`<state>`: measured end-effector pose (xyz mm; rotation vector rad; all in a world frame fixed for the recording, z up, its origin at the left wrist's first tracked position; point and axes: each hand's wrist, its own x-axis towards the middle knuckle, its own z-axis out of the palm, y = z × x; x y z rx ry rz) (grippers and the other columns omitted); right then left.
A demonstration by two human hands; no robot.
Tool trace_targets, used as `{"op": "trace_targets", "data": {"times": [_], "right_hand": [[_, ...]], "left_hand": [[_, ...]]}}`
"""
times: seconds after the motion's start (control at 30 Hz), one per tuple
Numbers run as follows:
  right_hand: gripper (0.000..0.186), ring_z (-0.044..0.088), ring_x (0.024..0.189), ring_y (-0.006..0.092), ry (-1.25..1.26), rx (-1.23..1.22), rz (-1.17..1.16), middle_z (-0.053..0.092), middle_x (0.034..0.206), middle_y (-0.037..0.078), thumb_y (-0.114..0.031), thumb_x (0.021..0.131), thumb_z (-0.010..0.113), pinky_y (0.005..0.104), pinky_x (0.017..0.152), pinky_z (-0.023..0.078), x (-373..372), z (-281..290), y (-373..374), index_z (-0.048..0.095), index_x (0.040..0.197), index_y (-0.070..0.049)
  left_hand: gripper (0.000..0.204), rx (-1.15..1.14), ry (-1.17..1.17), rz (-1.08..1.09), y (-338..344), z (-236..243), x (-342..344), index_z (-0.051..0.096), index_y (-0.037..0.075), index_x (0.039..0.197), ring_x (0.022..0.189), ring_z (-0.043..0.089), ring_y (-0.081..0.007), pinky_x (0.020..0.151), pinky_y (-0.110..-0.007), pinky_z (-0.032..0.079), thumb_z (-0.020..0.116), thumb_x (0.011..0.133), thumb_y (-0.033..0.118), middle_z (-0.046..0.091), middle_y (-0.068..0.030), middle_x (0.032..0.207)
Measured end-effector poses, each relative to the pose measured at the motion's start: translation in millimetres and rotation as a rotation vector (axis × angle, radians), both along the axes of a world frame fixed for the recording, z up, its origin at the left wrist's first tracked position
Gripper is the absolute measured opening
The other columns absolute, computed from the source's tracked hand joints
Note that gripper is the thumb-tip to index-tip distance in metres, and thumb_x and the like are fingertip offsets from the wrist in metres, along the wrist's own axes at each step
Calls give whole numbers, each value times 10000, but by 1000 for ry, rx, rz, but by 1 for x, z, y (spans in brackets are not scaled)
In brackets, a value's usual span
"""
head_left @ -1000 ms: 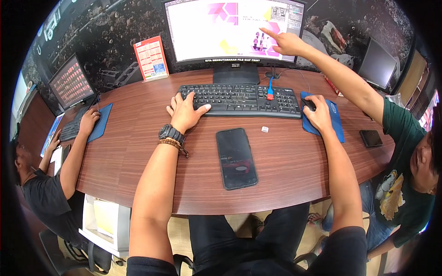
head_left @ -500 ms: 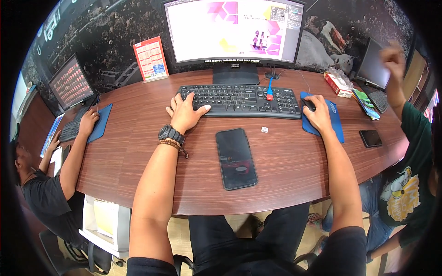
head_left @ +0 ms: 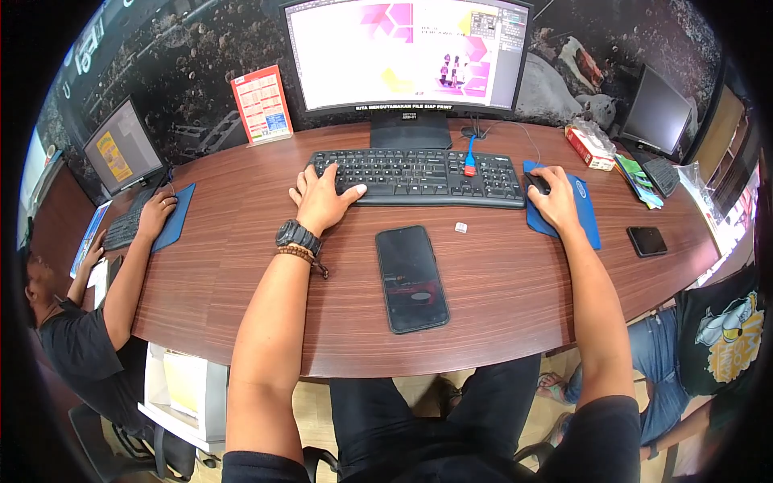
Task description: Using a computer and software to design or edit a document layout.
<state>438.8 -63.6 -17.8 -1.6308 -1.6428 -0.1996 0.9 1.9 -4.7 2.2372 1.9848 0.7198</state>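
Note:
My left hand [head_left: 322,201] rests over the left end of a black keyboard [head_left: 419,189], its fingers spread and its thumb stretched along the front edge. A dark watch [head_left: 298,235] and a beaded bracelet [head_left: 296,253] circle that wrist. On the right, my right hand [head_left: 557,208] is wrapped over a black computer mouse [head_left: 537,183] on a blue mouse pad [head_left: 589,219]. Behind the keyboard stands a wide monitor [head_left: 346,60] showing a pink and white page layout. A red item on a blue strap [head_left: 470,167] lies across the keys.
A dark phone [head_left: 412,282] and a small white piece [head_left: 460,228] lie before the keyboard. At the back are a desk calendar [head_left: 262,105] and a red-and-white box [head_left: 590,149]. Another phone [head_left: 647,241] lies at right. A co-worker [head_left: 76,338] sits left, a person [head_left: 717,330] right.
The person on the right has lowered a raised arm and shifted away to the right. The left co-worker's screen has switched to a yellow picture. My hands stay in place.

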Motion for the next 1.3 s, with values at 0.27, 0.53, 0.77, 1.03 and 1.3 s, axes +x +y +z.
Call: {"op": "trace_targets", "data": {"times": [0.27,0.53,0.77,1.03,1.3], "right_hand": [[335,612,1081,355,9,0,1,621,1119,166,-169,787,651,420,945,495,-2,0,-1,693,1098,-52],[361,605,1100,369,19,-36,-3,603,1168,170,-204,791,652,427,958,493,-1,1,-1,687,1118,-55],[285,531,1189,375,-137,94,100,576,1206,145,-190,819,672,458,1016,441,-27,15,-9,682,1087,-93],[197,353,1382,405,-289,-36,378,520,1345,160,-130,876,630,525,1149,301,-74,18,-13,730,1041,-92],[194,363,1373,381,-293,-17,386,516,1345,163,-133,885,610,523,1160,284,-73,17,-12,740,1025,-102]], "left_hand": [[863,-36,-22,-3,0,1,-1,478,62,1455,1465,193,-437,1147,-669,127,688,833,622,296,-296,1530],[862,-28,-24,-4,1,-1,-1,477,67,1458,1463,199,-441,1146,-668,127,688,833,622,295,-301,1531],[863,-12,-25,-14,3,-1,-2,473,60,1457,1458,201,-446,1136,-682,130,699,830,608,293,-310,1526],[820,-29,-14,7,-4,5,2,488,76,1450,1452,241,-446,1145,-625,179,696,847,591,307,-315,1529],[832,-21,-3,8,-3,6,2,485,74,1453,1450,247,-447,1141,-629,186,699,842,595,311,-316,1526]]}}
